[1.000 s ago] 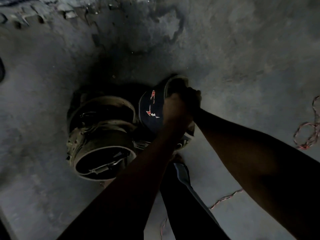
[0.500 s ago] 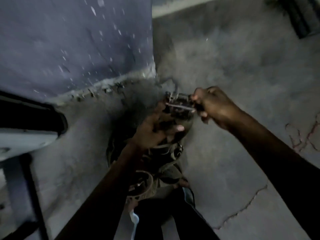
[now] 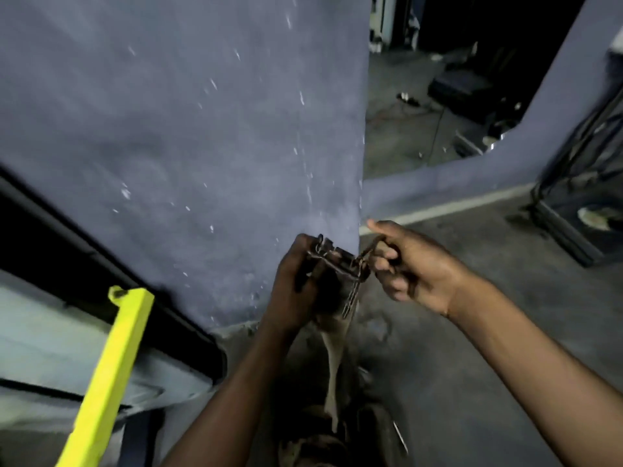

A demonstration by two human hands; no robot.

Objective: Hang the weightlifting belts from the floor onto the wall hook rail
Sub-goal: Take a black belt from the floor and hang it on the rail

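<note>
A worn weightlifting belt (image 3: 333,345) hangs from both my hands in front of a blue-grey wall pillar (image 3: 188,129). My left hand (image 3: 296,281) grips the belt just below its metal buckle (image 3: 337,261). My right hand (image 3: 408,264) pinches the buckle's right end, index finger stretched out. The belt's strap trails down to the floor. More coiled belts (image 3: 317,446) lie dark on the floor below, partly hidden by my arms. No hook rail is in view.
A bright yellow bar (image 3: 108,375) slants up at lower left beside a black-framed panel (image 3: 67,237). Grey concrete floor (image 3: 472,382) spreads to the right. A dark metal rack (image 3: 580,210) stands at far right. Behind the pillar an opening shows dim gym equipment (image 3: 462,92).
Both hands lifted a belt from the floor pile up to wall height. My view swung from the floor up to the blue-grey pillar.
</note>
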